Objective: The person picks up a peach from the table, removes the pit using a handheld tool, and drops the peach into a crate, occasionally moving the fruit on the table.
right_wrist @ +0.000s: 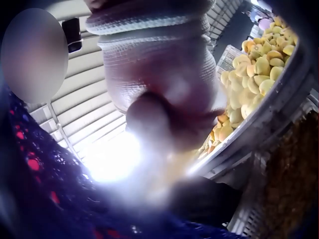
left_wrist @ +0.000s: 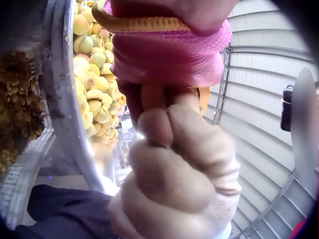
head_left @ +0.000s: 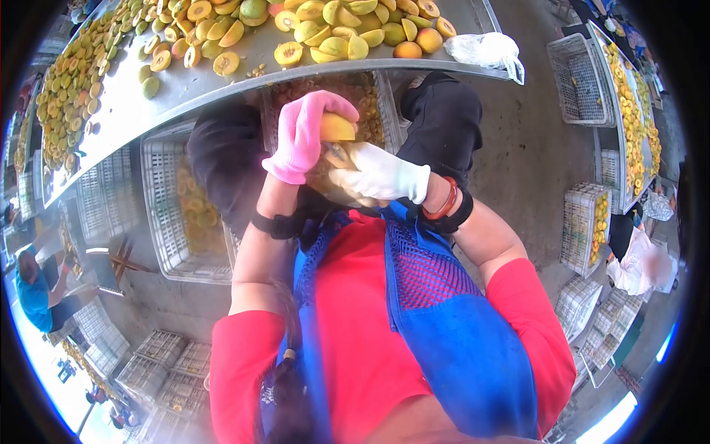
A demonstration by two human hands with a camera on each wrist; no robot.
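Note:
A pink glove covers my left hand (head_left: 307, 137), whose fingers curl round a yellow fruit piece (head_left: 338, 127) above my lap. Close against it on the right, my white-gloved right hand (head_left: 381, 174) has its fingers curled round a small greyish tool (head_left: 336, 155), mostly hidden. In the left wrist view the pink glove (left_wrist: 169, 55) is nearest the camera and the white glove (left_wrist: 179, 174) lies beyond it, fingers bent. The right wrist view shows the white glove (right_wrist: 159, 74) with its fingertips blurred by glare.
Halved fruit (head_left: 325, 29) lies heaped on the metal table (head_left: 274, 77), with a white plastic bag (head_left: 484, 52) at its right end. Between my knees is a crate of scraps (head_left: 386, 111). A white crate holding fruit (head_left: 166, 222) stands at the left.

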